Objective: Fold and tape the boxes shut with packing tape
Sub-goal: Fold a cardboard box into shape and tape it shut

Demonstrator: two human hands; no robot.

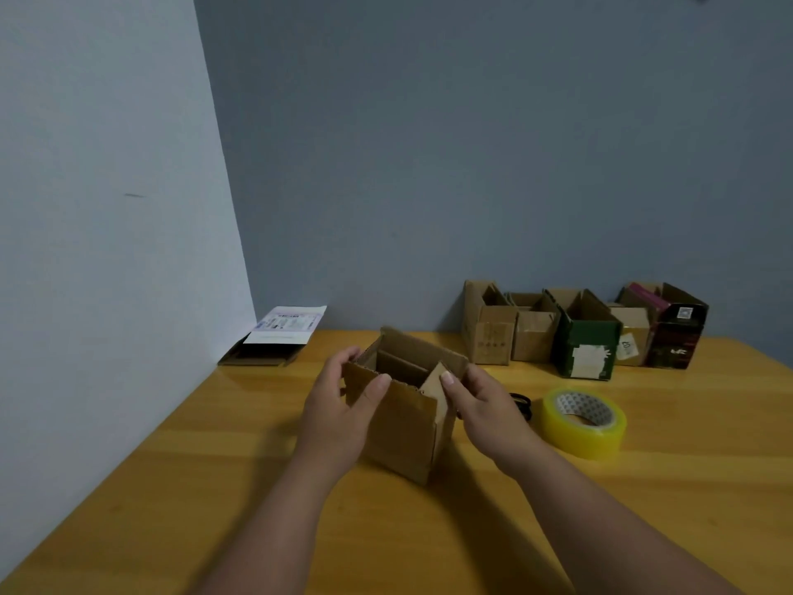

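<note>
A small brown cardboard box (407,427) stands upright on the wooden table (214,487), its top flaps open. My left hand (339,410) grips its left side, thumb over the near top edge and fingers round the far left corner. My right hand (485,405) holds the right side, its thumb pressing the right flap inward. A roll of yellowish clear packing tape (584,423) lies flat on the table to the right of the box.
Several open boxes stand in a row against the back wall: brown ones (491,324), a dark green one (585,341) and a black one (678,332). A flattened box with a white label (274,337) lies in the left corner. A small dark object (521,403) sits beside the tape.
</note>
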